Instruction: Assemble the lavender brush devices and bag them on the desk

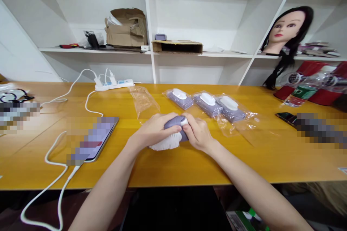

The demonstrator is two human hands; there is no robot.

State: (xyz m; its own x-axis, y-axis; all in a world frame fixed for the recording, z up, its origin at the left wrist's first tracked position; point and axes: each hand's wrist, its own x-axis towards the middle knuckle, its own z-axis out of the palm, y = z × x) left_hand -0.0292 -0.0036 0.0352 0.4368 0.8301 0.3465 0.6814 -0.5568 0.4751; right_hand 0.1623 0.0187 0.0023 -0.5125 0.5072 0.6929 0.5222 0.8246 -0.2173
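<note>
Both my hands hold one purple brush (173, 123) with white bristles over the middle of the yellow table (173, 166). My left hand (153, 130) wraps its fingers over the brush's purple back. My right hand (197, 131) grips the brush's right end, fingers closed near a white part on top. Just behind the hands lie three more purple brushes (207, 103) with white tops, each in a clear plastic bag. An empty clear bag (143, 101) lies to the left of them.
A tablet (93, 140) on a white cable lies at the left, with a power strip (114, 85) behind it. A phone (287, 117) and red boxes (309, 79) sit at the right. White shelves hold cardboard boxes (126, 27) and a mannequin head (290, 29).
</note>
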